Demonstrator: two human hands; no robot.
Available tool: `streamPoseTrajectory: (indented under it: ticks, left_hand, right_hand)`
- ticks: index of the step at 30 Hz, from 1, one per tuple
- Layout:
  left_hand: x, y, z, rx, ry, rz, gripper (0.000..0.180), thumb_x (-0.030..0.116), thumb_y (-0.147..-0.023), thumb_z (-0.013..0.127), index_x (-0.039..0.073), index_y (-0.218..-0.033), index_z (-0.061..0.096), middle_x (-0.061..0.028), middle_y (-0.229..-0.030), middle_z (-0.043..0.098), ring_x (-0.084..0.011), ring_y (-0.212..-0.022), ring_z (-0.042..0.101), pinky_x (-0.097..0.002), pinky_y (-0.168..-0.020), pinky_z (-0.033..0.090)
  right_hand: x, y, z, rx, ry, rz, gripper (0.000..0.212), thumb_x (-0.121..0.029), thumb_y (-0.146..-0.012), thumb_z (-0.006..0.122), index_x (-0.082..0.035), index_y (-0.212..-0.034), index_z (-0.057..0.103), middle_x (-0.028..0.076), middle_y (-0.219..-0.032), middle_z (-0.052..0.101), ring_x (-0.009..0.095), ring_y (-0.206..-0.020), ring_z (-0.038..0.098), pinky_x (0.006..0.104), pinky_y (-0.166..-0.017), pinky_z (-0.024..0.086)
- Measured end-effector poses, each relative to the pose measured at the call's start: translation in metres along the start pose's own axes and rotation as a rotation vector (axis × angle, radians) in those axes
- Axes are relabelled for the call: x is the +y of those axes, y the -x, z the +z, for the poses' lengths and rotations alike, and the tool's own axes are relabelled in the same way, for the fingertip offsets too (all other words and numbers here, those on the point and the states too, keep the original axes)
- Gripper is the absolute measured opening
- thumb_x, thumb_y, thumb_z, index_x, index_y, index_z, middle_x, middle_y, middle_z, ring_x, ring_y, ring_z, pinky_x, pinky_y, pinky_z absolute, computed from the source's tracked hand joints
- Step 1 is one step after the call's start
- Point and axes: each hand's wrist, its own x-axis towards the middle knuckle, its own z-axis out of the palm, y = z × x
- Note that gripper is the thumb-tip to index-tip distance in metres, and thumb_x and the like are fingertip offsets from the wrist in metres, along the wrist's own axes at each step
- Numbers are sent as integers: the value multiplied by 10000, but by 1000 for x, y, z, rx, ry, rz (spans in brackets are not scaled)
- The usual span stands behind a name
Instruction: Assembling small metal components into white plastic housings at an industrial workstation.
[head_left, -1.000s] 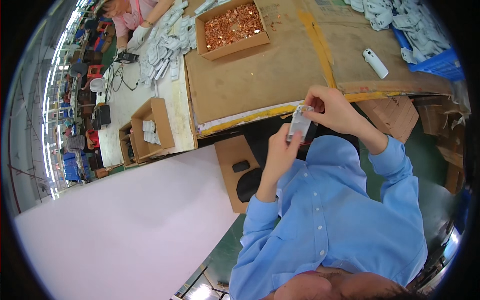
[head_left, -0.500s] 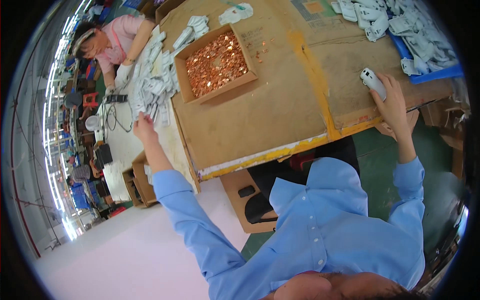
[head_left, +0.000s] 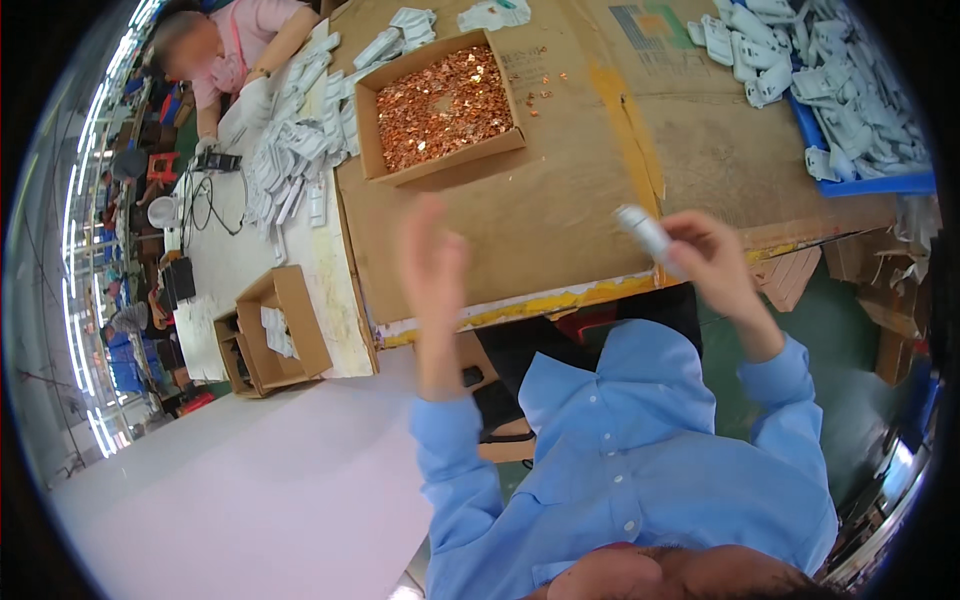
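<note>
My right hand (head_left: 708, 262) is closed around a small white plastic casing (head_left: 645, 230), long and rounded, above the front edge of the cardboard-covered table (head_left: 560, 220). To its left, my left hand (head_left: 433, 265) is raised over the near left part of that table. Motion smears its fingers, so whether it holds anything does not show. Beyond it sits a shallow cardboard box (head_left: 455, 157) of small shiny copper-coloured pieces (head_left: 440, 110). A few of these pieces lie loose on the cardboard to the right of the box.
A blue crate (head_left: 880, 186) at the far right is heaped with white casings (head_left: 850, 90). More white parts (head_left: 295, 150) are piled on the white table at left, where a gloved co-worker (head_left: 235, 60) works. Near them stands an open cardboard box (head_left: 300, 318).
My right hand has lifted the white casing off the table and brought it left, toward my body. My left hand has swung right from beside the white parts to over the cardboard.
</note>
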Motion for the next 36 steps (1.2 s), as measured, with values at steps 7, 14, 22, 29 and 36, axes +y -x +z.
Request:
streamPoseTrajectory:
  ticks: [7, 14, 22, 29, 36]
  left_hand:
    - [21, 129, 55, 218, 613, -342, 317, 10, -908, 579, -13, -1224, 568, -48, -1186, 585, -112, -1017, 559, -244, -913, 427]
    - [16, 160, 17, 573, 855, -280, 178, 153, -970, 542, 2, -1065, 540, -129, -1012, 641, -215, -894, 641, -335, -798, 528]
    - [7, 180, 40, 235, 1129, -562, 190, 213, -997, 475, 34, -1031, 528, -133, -823, 641, -196, -663, 629, -310, -621, 529]
    - [0, 176, 29, 134, 1035, -604, 205, 201, -989, 506, 26, -1095, 528, -88, -869, 639, -131, -706, 631, -282, -660, 543]
    - [-12, 168, 24, 74, 926, -656, 254, 227, -982, 502, 53, -1166, 478, -91, -846, 642, -143, -687, 635, -253, -616, 517]
  right_hand:
    - [5, 10, 117, -425, -261, 204, 195, -141, -937, 611, 3, -1068, 613, 43, -948, 664, 76, -839, 603, 244, -737, 495]
    - [-40, -65, 138, -172, 485, -292, 182, -152, -903, 611, 11, -970, 656, 62, -842, 669, 101, -806, 596, 274, -746, 485]
    - [-33, -268, 191, -214, 1200, -605, 240, -227, -875, 590, -41, -1011, 660, 157, -981, 676, 324, -934, 650, 452, -818, 518]
    - [-35, -325, 225, -350, 1695, -42, 679, -329, -771, 713, -22, -1321, 460, 268, -1310, 521, 356, -1188, 548, 431, -964, 470]
    - [-20, -320, 230, -220, 1624, -345, 309, -213, -861, 618, -14, -1097, 603, 207, -1117, 641, 358, -1063, 616, 474, -900, 507]
